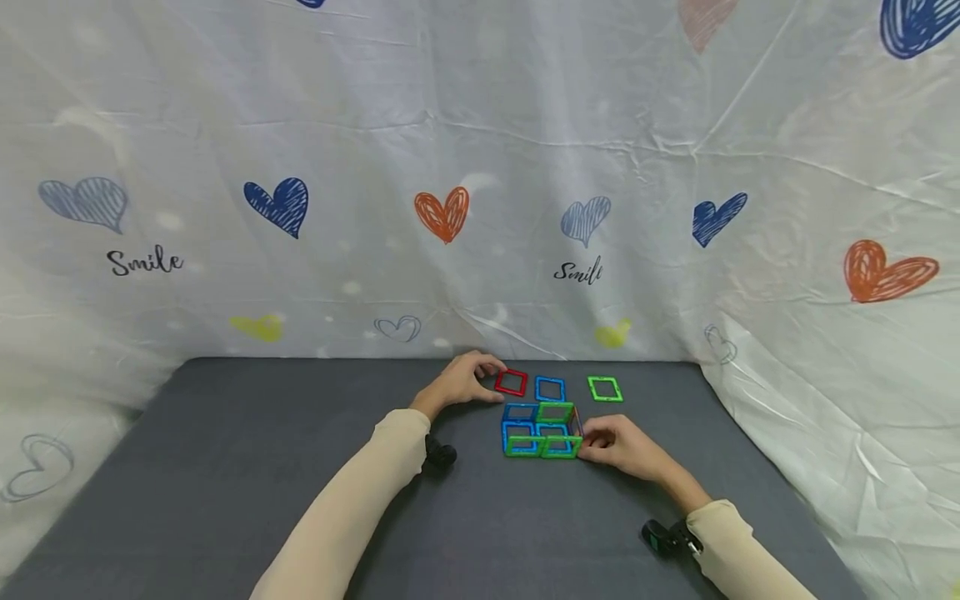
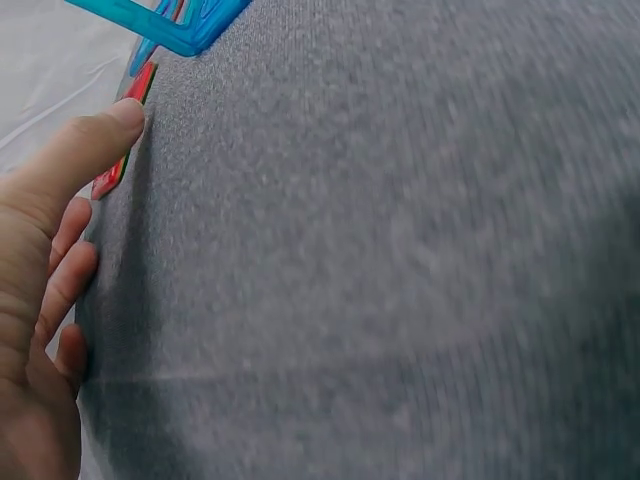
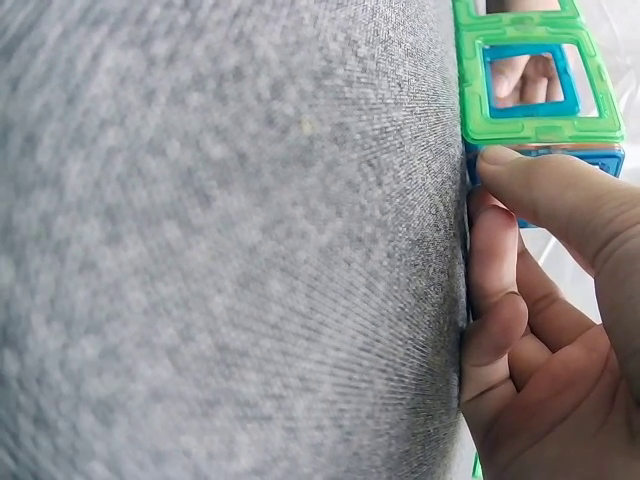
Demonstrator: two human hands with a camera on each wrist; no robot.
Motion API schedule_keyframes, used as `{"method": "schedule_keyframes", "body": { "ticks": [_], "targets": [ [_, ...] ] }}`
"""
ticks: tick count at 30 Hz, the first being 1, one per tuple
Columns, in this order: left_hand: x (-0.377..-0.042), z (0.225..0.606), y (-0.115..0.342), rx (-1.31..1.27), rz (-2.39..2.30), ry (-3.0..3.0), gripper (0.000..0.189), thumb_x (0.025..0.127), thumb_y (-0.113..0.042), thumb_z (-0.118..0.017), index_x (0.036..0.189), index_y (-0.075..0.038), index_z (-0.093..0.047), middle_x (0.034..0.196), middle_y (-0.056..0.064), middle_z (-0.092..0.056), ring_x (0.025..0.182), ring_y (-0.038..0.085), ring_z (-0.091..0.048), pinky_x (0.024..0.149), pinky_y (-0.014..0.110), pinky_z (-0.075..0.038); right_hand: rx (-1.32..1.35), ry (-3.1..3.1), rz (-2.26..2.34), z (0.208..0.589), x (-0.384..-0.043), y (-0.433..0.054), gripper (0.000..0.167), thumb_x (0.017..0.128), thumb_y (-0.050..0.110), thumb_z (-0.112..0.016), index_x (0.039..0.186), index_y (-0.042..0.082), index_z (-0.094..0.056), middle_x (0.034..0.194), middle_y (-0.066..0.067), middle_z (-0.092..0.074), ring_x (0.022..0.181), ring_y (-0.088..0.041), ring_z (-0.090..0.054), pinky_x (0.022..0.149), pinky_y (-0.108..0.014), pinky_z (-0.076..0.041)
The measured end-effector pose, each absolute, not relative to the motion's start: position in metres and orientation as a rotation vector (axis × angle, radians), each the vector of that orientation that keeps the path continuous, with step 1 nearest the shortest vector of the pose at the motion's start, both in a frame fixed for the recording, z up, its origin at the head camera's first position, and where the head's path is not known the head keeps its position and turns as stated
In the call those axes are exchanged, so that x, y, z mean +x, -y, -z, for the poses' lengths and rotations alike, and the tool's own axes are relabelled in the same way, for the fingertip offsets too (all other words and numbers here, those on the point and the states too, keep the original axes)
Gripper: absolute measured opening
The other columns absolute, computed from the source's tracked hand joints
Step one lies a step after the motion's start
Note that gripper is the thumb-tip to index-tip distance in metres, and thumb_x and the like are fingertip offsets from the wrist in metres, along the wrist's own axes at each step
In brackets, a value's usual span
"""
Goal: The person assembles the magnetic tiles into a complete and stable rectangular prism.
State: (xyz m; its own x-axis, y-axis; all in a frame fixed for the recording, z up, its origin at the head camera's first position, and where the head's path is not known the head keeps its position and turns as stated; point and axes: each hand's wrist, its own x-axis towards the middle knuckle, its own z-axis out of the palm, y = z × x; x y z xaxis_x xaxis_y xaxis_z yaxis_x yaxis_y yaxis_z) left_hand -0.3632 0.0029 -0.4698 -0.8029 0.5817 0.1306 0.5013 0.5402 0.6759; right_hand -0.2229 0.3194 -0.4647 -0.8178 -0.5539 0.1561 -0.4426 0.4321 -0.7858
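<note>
A box-like build of square magnetic tiles (image 1: 522,447), blue and green with a reddish wall at its right end, stands on the dark table. My right hand (image 1: 618,446) is at its lower right corner. There the thumb (image 3: 500,157) and curled forefinger pinch the end tile's edge, just beside the green front tile (image 3: 540,130). My left hand (image 1: 461,382) reaches behind the build's left end, thumb and forefinger apart around the near side of a flat red square tile (image 1: 522,383). In the left wrist view the thumb overlaps that red tile (image 2: 110,178).
Behind the build lie a loose blue square tile (image 1: 550,379) and, farther right, a green square tile (image 1: 604,377). A white sheet printed with hearts (image 1: 495,283) hangs along the far edge of the dark grey table (image 1: 225,467).
</note>
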Motion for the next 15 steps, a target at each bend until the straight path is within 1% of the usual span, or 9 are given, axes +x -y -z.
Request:
{"method": "schedule_keyframes", "body": {
  "ticks": [6, 10, 13, 15],
  "targets": [
    [-0.3638, 0.4687, -0.0098, 0.895, -1.003, -2.746, 0.045, 0.08, -0.033, -0.09, 0.121, -0.021, -0.075, 0.109, -0.002, -0.064, 0.099, 0.019, -0.059, 0.089, 0.037, -0.049, -0.88, -2.557, 1.333, 0.4639, -0.2236, -0.3188, 0.007, 0.092, 0.002, -0.075, 0.097, 0.006, -0.073, 0.089, -0.003, -0.07, 0.074, -0.02, -0.067, 0.065, -0.028, -0.054],
    [-0.3624, 0.4676, -0.0125, 0.859, -0.937, -2.784, 0.032, 0.082, -0.037, -0.088, 0.11, -0.025, -0.079, 0.104, -0.007, -0.064, 0.095, 0.014, -0.058, 0.086, 0.037, -0.048, -0.867, -2.554, 1.335, 0.4642, -0.2243, -0.319, 0.007, 0.092, 0.001, -0.075, 0.097, 0.006, -0.073, 0.089, -0.004, -0.07, 0.074, -0.02, -0.067, 0.065, -0.027, -0.054],
    [-0.3613, 0.4677, -0.0131, 0.861, -0.926, -2.791, 0.022, 0.084, -0.037, -0.087, 0.102, -0.026, -0.08, 0.099, -0.009, -0.064, 0.09, 0.012, -0.057, 0.083, 0.036, -0.049, -0.855, -2.555, 1.334, 0.4646, -0.2245, -0.319, 0.007, 0.092, 0.001, -0.075, 0.097, 0.006, -0.073, 0.089, -0.004, -0.07, 0.074, -0.019, -0.066, 0.065, -0.027, -0.053],
    [-0.3604, 0.468, -0.0133, 0.859, -0.924, -2.791, 0.018, 0.085, -0.036, -0.086, 0.099, -0.026, -0.081, 0.096, -0.009, -0.064, 0.087, 0.011, -0.058, 0.08, 0.035, -0.049, -0.85, -2.556, 1.332, 0.4651, -0.2245, -0.3191, 0.007, 0.092, 0.001, -0.075, 0.097, 0.006, -0.073, 0.089, -0.004, -0.07, 0.074, -0.017, -0.066, 0.065, -0.027, -0.053]
  ]
}}
